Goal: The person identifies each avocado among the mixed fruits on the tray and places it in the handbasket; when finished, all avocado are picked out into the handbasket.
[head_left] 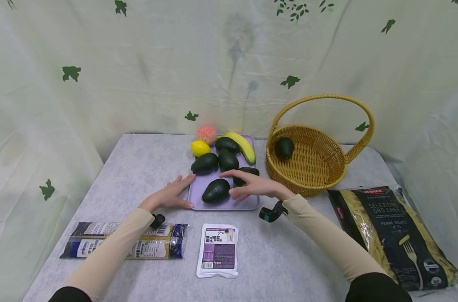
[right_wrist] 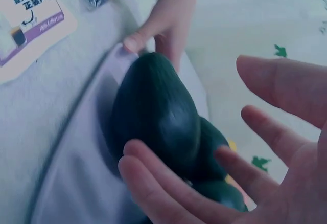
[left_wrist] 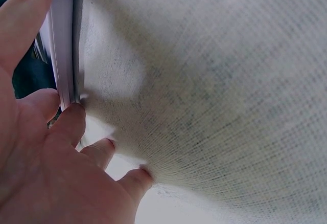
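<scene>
A lilac tray (head_left: 198,201) bears several dark green avocados, a banana (head_left: 241,144), a lemon (head_left: 200,148) and a pink round fruit (head_left: 207,135). At the tray's left edge my left hand (head_left: 168,195) rests with fingers spread, touching the rim and, in the left wrist view, the tablecloth (left_wrist: 204,81). My right hand (head_left: 258,186) hovers over the tray's right side, fingers apart and holding nothing. Just beside its fingertips lies the front avocado (head_left: 215,191), large in the right wrist view. Another avocado (head_left: 250,170) is partly hidden behind the right hand.
Right of the tray stands a wicker basket (head_left: 308,189) with a tall handle and one avocado (head_left: 284,148) inside. A penne bag (head_left: 395,239) lies at the right. Pasta packs (head_left: 149,248) lie under the left forearm, and a white-and-purple pouch (head_left: 218,250) lies in front of the tray.
</scene>
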Motion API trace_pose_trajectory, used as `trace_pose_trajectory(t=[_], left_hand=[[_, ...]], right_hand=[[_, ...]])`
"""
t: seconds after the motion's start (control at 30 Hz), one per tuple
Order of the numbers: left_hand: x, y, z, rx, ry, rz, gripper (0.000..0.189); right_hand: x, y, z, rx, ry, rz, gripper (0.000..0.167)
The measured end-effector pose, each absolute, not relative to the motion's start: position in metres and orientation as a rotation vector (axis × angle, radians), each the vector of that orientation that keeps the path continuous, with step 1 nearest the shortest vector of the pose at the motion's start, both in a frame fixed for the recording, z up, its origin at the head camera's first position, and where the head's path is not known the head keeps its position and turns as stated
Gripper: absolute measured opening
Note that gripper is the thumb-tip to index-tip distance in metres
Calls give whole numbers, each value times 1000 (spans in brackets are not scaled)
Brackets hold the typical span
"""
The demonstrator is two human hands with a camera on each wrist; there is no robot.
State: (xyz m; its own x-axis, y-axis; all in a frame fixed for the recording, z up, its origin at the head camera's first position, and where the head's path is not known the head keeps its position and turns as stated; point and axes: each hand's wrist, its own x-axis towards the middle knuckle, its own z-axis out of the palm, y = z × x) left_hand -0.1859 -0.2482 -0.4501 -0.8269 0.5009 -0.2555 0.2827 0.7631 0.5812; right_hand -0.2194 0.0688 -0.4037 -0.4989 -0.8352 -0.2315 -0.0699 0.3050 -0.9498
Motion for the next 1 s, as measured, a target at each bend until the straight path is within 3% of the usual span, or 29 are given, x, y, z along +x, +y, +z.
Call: trace_pose_trajectory(t=[0.53,1.0], left_hand=[[-185,-247,-452,577,2559,742,97],[-185,-246,-451,570,2569,758,98]], right_hand=[[-208,23,-426,-838,2178,-1146,49],[-214,41,-410,-888,2080,-1369,31]])
